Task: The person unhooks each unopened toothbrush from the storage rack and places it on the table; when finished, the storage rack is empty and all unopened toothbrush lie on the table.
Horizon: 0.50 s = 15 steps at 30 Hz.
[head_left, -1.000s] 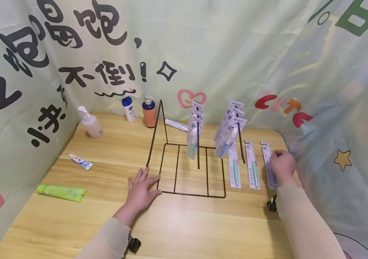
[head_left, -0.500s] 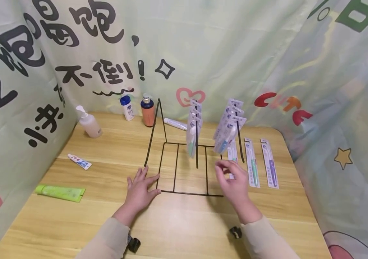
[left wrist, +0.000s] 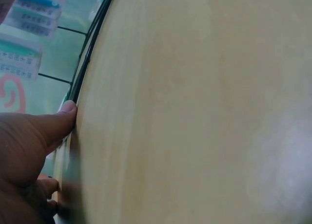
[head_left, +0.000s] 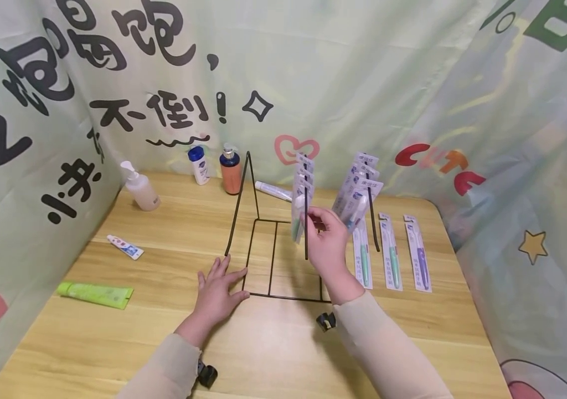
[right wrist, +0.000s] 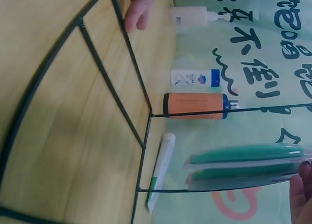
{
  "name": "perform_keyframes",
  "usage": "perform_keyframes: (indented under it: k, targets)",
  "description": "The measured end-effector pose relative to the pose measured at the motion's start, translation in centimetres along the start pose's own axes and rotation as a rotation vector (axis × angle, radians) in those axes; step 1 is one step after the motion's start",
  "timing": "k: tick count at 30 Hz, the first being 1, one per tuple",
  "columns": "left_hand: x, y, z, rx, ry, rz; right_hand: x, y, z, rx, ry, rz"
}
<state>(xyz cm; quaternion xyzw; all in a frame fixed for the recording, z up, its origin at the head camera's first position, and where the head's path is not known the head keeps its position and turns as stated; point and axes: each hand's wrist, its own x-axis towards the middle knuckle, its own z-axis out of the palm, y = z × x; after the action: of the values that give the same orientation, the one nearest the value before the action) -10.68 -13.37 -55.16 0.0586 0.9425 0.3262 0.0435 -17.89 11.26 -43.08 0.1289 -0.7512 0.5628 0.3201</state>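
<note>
My left hand (head_left: 218,291) lies spread on the wooden table, thumb and forefinger touching the left front corner of a black wire rack (head_left: 288,297). In the left wrist view its thumb (left wrist: 61,119) meets the rack's bar. My right hand (head_left: 330,244) reaches over the rack, its curled fingers pinching a carded toothbrush (head_left: 297,221) among those hung on the middle prong. Green handles of hanging toothbrushes (right wrist: 243,153) show in the right wrist view beside the fingertips. More carded toothbrushes (head_left: 358,202) hang on the right prong. The left prong (head_left: 237,205) bears none.
Three carded toothbrushes (head_left: 391,260) lie flat right of the rack. Behind stand an orange bottle (head_left: 231,176), a white bottle (head_left: 199,166) and a pump bottle (head_left: 141,190); a white tube (head_left: 272,190) lies there. A small tube (head_left: 125,247) and a green tube (head_left: 96,294) lie left.
My right hand has moved left from the flat purple toothbrush at the far right to the toothbrushes on the middle prong. The purple one stays on the table. My left hand has not moved.
</note>
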Motion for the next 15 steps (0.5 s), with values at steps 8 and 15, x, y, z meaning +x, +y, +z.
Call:
perform_keyframes:
  k: [8, 15]
  targets:
    - [0.0, 0.1, 0.1, -0.008, -0.008, 0.002, -0.8, -0.7, -0.8, 0.026, -0.02, 0.023]
    - [0.0, 0.1, 0.0, 0.0, -0.005, 0.009, -3.2, -2.0, -3.7, 0.132, -0.123, 0.012]
